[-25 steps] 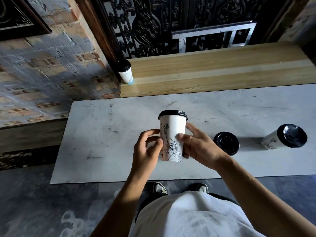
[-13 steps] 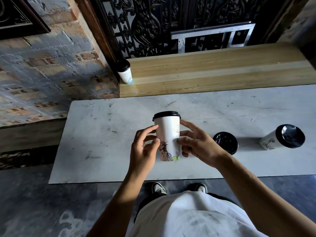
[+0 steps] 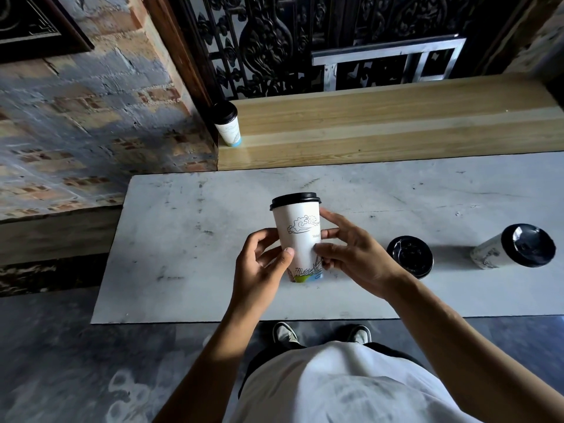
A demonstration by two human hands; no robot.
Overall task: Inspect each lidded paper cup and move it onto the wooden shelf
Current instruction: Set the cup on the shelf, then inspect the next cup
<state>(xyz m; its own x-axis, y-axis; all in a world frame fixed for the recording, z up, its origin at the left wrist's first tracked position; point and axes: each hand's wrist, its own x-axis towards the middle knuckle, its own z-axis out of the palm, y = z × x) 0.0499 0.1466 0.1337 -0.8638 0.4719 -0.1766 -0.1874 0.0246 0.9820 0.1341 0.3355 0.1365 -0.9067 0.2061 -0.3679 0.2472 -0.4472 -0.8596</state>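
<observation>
A white paper cup (image 3: 300,233) with a black lid and line drawings is held upright above the white table (image 3: 189,239). My left hand (image 3: 261,270) grips its lower left side, thumb on the front. My right hand (image 3: 354,254) holds its right side with thumb and fingertips. Two more lidded cups stand on the table to the right: a near one (image 3: 410,261) seen mostly as its lid, and a far one (image 3: 512,247). One lidded cup (image 3: 228,125) stands at the left end of the wooden shelf (image 3: 396,123).
Behind the shelf rises a dark ornate metal grille (image 3: 305,41) with a steel frame (image 3: 387,61). A brick wall (image 3: 91,117) runs along the left. My shoes (image 3: 320,332) stand at the table's front edge on grey floor.
The cup has been turned in my hands: the statue drawing has rotated out of sight and a cloud drawing now faces me. The cup has shifted slightly left.
</observation>
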